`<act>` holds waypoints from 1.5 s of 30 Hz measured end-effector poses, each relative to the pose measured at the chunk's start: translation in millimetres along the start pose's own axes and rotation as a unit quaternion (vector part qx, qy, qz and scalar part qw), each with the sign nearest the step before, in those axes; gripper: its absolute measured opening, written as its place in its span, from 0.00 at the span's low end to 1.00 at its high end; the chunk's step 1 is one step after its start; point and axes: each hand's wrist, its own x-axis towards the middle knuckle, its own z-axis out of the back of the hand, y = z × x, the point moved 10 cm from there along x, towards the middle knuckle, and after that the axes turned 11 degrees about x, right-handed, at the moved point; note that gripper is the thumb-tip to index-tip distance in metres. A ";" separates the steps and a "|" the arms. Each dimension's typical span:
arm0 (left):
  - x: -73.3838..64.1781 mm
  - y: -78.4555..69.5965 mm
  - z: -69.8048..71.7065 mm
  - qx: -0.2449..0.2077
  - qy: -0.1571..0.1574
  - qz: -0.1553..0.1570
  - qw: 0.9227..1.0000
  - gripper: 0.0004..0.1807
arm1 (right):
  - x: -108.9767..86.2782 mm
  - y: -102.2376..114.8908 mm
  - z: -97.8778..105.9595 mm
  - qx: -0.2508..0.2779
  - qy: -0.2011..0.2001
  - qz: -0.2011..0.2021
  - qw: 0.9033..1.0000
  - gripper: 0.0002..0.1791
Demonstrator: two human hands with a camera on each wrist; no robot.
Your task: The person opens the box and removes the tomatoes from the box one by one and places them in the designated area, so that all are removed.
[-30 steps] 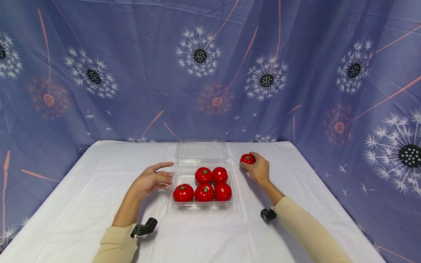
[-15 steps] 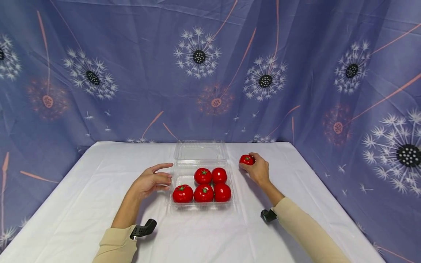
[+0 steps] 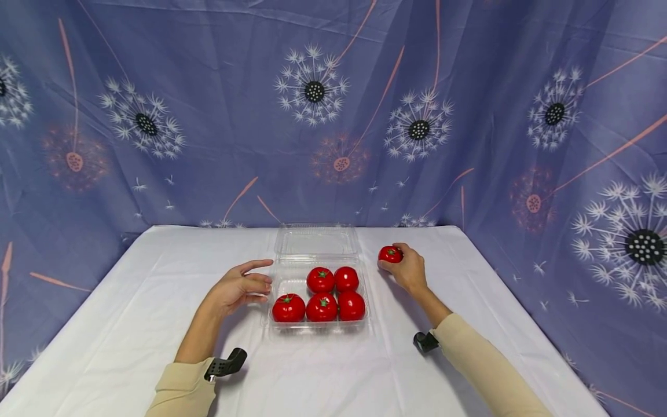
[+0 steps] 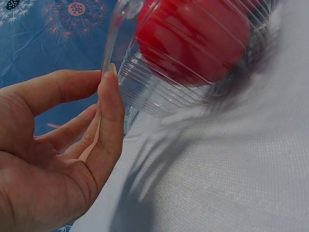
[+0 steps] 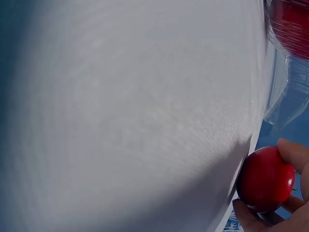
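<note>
A clear plastic clamshell container (image 3: 281, 269) lies with its lid (image 3: 316, 240) folded back. Three red tomatoes (image 3: 321, 307) fill its front row, and two more sit at the middle and right of the back row. At the container's left side is my left hand (image 3: 237, 289); the left wrist view shows its fingertips (image 4: 111, 79) pinching the rim. To the right of the container, my right hand (image 3: 409, 269) grips another tomato (image 3: 390, 254) between thumb and fingers. In the right wrist view this tomato (image 5: 265, 179) is close over the white cloth.
A white cloth (image 3: 333, 376) covers the table. Behind and beside it hangs a blue curtain (image 3: 234, 116) with a dandelion print. Black wrist cameras (image 3: 226, 365) are worn at both beige sleeves (image 3: 484, 365).
The head view has shifted very slightly. Both hands stay in the same place relative to the container, and the right hand still holds its tomato.
</note>
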 end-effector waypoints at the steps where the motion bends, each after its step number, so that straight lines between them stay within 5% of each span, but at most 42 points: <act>1: -0.1 0.1 0.0 0.000 0.000 -0.001 1.000 0.42 | -0.1 -0.4 -0.3 -0.001 0.000 -0.001 1.000 0.34; 27: -1.8 0.1 0.3 -0.005 0.006 -0.003 1.000 0.42 | 5.5 -0.4 2.2 -0.010 0.022 -0.047 0.999 0.38; 45: -1.1 -0.3 0.0 -0.003 0.003 0.001 1.000 0.44 | 1.5 66.1 7.9 0.003 0.027 0.035 0.999 0.36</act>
